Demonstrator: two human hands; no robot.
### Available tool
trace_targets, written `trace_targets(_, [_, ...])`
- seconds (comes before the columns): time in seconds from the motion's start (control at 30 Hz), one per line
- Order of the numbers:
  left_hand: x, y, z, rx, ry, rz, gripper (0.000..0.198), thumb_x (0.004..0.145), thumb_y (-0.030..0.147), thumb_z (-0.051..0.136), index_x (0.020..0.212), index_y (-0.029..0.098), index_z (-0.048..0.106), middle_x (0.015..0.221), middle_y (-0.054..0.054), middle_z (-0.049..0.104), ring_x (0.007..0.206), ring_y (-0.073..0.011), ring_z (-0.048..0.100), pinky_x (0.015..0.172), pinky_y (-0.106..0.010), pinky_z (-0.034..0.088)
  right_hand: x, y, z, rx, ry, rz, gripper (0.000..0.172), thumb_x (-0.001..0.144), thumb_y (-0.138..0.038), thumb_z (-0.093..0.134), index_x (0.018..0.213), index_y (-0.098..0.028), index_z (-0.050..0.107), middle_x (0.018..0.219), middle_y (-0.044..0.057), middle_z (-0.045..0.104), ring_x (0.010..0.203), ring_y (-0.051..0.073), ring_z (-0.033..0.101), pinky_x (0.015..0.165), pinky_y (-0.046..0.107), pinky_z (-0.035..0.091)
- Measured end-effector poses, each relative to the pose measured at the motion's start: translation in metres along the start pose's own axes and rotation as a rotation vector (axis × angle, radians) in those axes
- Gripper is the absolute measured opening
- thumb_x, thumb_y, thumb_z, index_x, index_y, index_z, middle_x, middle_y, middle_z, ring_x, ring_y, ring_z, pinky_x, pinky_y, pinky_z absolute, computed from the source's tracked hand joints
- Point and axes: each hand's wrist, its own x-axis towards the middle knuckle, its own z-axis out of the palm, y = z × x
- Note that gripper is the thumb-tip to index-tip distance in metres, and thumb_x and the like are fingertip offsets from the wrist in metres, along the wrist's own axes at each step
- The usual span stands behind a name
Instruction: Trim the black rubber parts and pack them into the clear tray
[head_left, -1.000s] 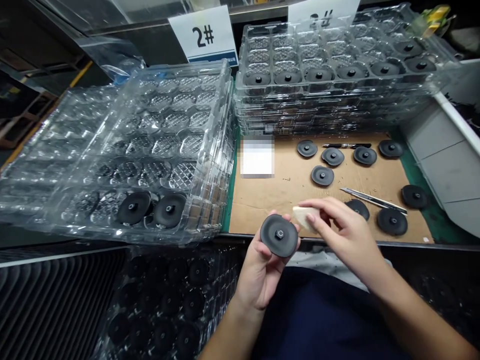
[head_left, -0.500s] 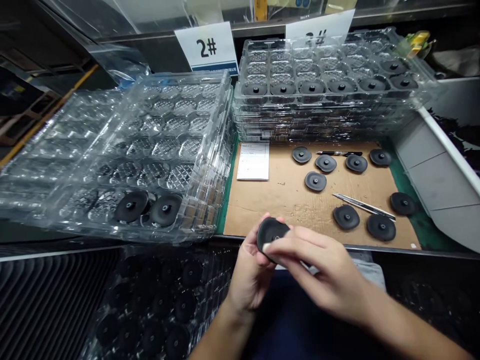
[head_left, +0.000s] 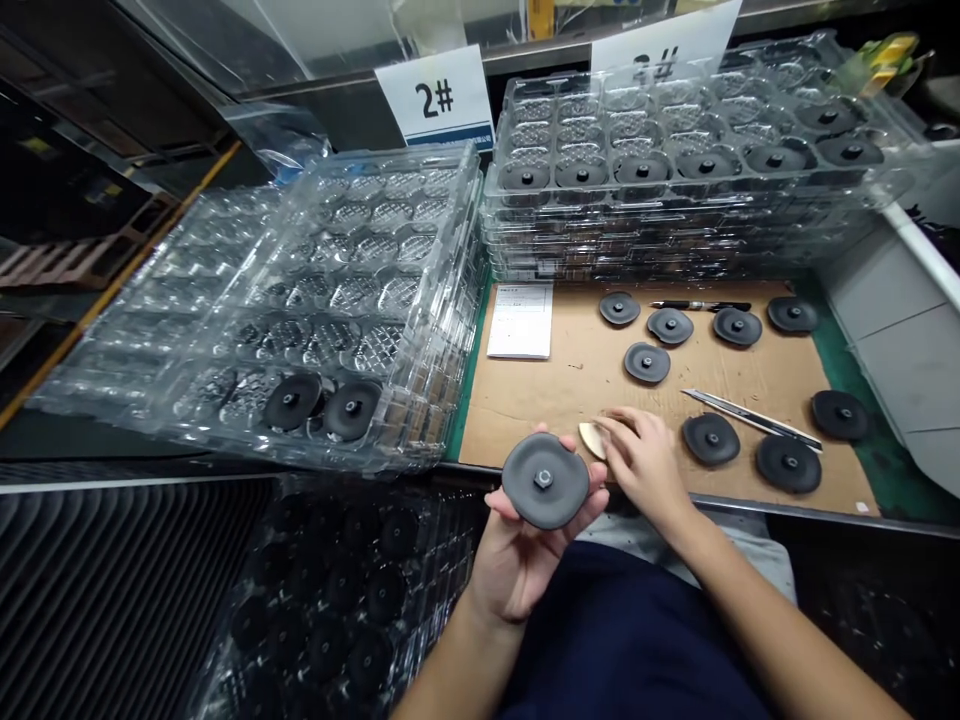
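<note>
A round black disc [head_left: 546, 480] with a raised hub at its centre faces up in my left hand [head_left: 517, 560], whose fingers and thumb grip its rim from below. Just right of it, above the cardboard, my right hand [head_left: 649, 465] has its fingers curled at a small cream-coloured curved piece [head_left: 592, 440]. The fingers partly cover that piece, and its kind is not clear. Similar black discs lie on the cardboard [head_left: 525, 400], among them one disc [head_left: 710, 439] right of my right hand.
A slim metal craft knife [head_left: 750, 418] and a black pen [head_left: 701, 305] lie among the discs. White paper [head_left: 519, 320] sits at the cardboard's left. Stacked clear trays stand left [head_left: 420, 330] and behind [head_left: 637, 215], some pockets holding discs. A white-walled bin [head_left: 900, 340] borders the right.
My right hand has moved off the disc, rightward and forward to the cardboard, where the cream piece now shows. My left hand has brought the disc round to face up. The view has shifted slightly.
</note>
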Motion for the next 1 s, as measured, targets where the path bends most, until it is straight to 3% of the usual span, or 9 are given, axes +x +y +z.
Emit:
trace_targets(0.1, [0.001, -0.006, 0.000, 0.071, -0.026, -0.008, 0.052, 0.079, 0.056, 0.050, 0.123, 0.031, 0.054, 0.126, -0.003, 0.059, 0.108, -0.0266, 0.061, 0.095, -0.039, 0.048, -0.013, 0.001, -0.013, 0.019, -0.029, 0.022, 0.028, 0.087, -0.022, 0.050, 0.112, -0.020, 0.063, 0.114, 0.010, 0.058, 0.109, 0.026, 0.048, 0.095, 0.049, 0.035])
trace_targets(0.17, [0.005, -0.010, -0.003, 0.199, -0.052, 0.071, 0.052, 0.083, 0.058, 0.043, 0.128, 0.033, 0.048, 0.127, -0.004, 0.057, 0.104, -0.0269, 0.063, 0.090, -0.041, 0.051, -0.024, -0.002, -0.023, 0.062, -0.081, 0.026, 0.026, 0.088, -0.021, 0.048, 0.109, -0.022, 0.063, 0.107, 0.007, 0.062, 0.103, 0.023, 0.052, 0.091, 0.043, 0.040])
trace_targets(0.27, [0.015, -0.011, -0.012, 0.634, -0.148, 0.453, 0.057, 0.083, 0.053, 0.050, 0.135, 0.037, 0.035, 0.128, -0.007, 0.054, 0.100, -0.0249, 0.064, 0.087, -0.043, 0.051, -0.042, -0.007, -0.031, 0.129, -0.140, 0.043, 0.022, 0.090, -0.018, 0.046, 0.101, -0.024, 0.065, 0.098, 0.004, 0.065, 0.096, 0.019, 0.056, 0.085, 0.036, 0.044])
trace_targets(0.33, [0.022, -0.007, -0.017, 1.057, -0.253, 0.719, 0.078, 0.076, 0.038, 0.067, 0.139, 0.037, 0.022, 0.127, -0.009, 0.052, 0.105, -0.0244, 0.059, 0.090, -0.045, 0.048, -0.051, -0.009, -0.034, 0.164, -0.143, 0.069, 0.022, 0.090, -0.017, 0.046, 0.098, -0.024, 0.065, 0.095, 0.003, 0.065, 0.093, 0.018, 0.057, 0.083, 0.033, 0.045])
trace_targets(0.43, [0.029, 0.000, -0.018, 1.514, -0.376, 0.855, 0.110, 0.064, 0.017, 0.077, 0.143, 0.032, 0.002, 0.122, -0.012, 0.053, 0.110, -0.0245, 0.054, 0.090, -0.045, 0.047, -0.056, -0.016, -0.043, 0.203, -0.114, 0.114, 0.020, 0.091, -0.018, 0.048, 0.099, -0.026, 0.064, 0.096, 0.001, 0.065, 0.094, 0.016, 0.057, 0.083, 0.029, 0.045])
trace_targets(0.53, [0.029, 0.000, -0.012, 1.612, -0.403, 0.821, 0.116, 0.060, 0.016, 0.080, 0.143, 0.027, 0.000, 0.118, -0.014, 0.053, 0.107, -0.0241, 0.055, 0.089, -0.044, 0.048, -0.052, -0.030, -0.059, 0.297, -0.049, 0.164, 0.019, 0.089, -0.019, 0.054, 0.102, -0.028, 0.063, 0.100, 0.001, 0.063, 0.095, 0.014, 0.057, 0.083, 0.026, 0.045])
trace_targets(0.63, [0.024, -0.005, -0.006, 1.552, -0.404, 0.728, 0.115, 0.061, 0.019, 0.081, 0.144, 0.024, 0.001, 0.117, -0.015, 0.054, 0.105, -0.0234, 0.055, 0.090, -0.042, 0.047, -0.042, -0.044, -0.075, 0.463, -0.042, 0.178, 0.022, 0.087, -0.019, 0.057, 0.106, -0.030, 0.062, 0.098, 0.000, 0.062, 0.093, 0.013, 0.057, 0.081, 0.025, 0.045])
trace_targets(0.83, [0.015, -0.009, -0.001, 1.402, -0.327, 0.470, 0.106, 0.069, 0.032, 0.075, 0.144, 0.025, 0.001, 0.112, -0.009, 0.056, 0.102, -0.0209, 0.057, 0.093, -0.038, 0.044, -0.020, -0.057, -0.095, 0.698, -0.462, 0.267, 0.028, 0.084, -0.025, 0.064, 0.111, -0.032, 0.061, 0.087, -0.003, 0.065, 0.084, 0.010, 0.060, 0.079, 0.023, 0.045])
trace_targets(1.0, [0.009, -0.005, 0.006, 1.301, -0.325, 0.182, 0.101, 0.069, 0.039, 0.073, 0.144, 0.028, 0.006, 0.112, -0.006, 0.057, 0.103, -0.0216, 0.057, 0.097, -0.038, 0.040, -0.009, -0.062, -0.099, 0.824, -0.626, 0.242, 0.028, 0.080, -0.024, 0.068, 0.107, -0.030, 0.063, 0.083, -0.004, 0.064, 0.078, 0.009, 0.058, 0.075, 0.022, 0.043])
